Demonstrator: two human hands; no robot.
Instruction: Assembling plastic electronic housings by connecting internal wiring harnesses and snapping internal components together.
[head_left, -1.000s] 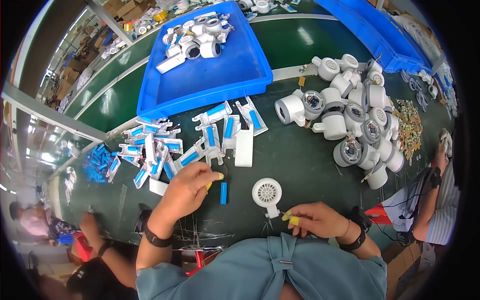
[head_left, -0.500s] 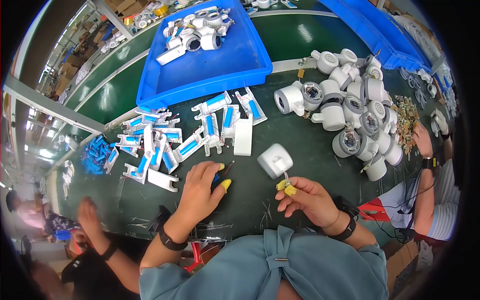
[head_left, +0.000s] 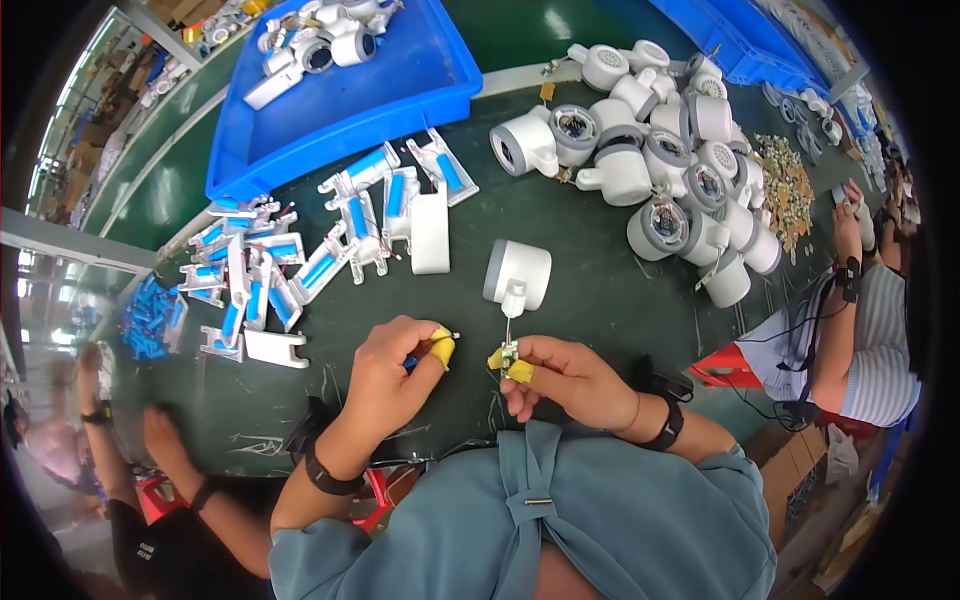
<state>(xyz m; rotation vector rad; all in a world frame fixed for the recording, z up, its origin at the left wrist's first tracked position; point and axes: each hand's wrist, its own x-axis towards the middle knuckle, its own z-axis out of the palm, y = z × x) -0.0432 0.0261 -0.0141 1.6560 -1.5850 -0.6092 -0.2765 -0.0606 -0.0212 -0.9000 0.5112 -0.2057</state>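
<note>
My left hand (head_left: 390,375) is closed around a blue battery (head_left: 410,363), most of which is hidden in the palm. A small white connector (head_left: 455,336) on its lead sticks out between thumb and forefinger. My right hand (head_left: 575,378) pinches a small green circuit board (head_left: 509,354) at its fingertips. Thin wires run from that board up to the neck of a white round housing (head_left: 522,270) with a grey band, lying on the dark green table just beyond. Yellow covers wrap the thumb and forefinger of both hands. The board and the connector are a short gap apart.
White handle shells with batteries (head_left: 357,215) lie left, beside loose blue batteries (head_left: 150,318). Several white housings (head_left: 665,160) are heaped right, near small circuit boards (head_left: 785,185). A blue tray (head_left: 340,130) stands behind. Co-workers' arms (head_left: 835,320) show at both sides.
My hands have come closer together, and the battery connector now sits pinched in my left fingertips. The white housing has turned and settled, its neck toward me. The view has shifted right.
</note>
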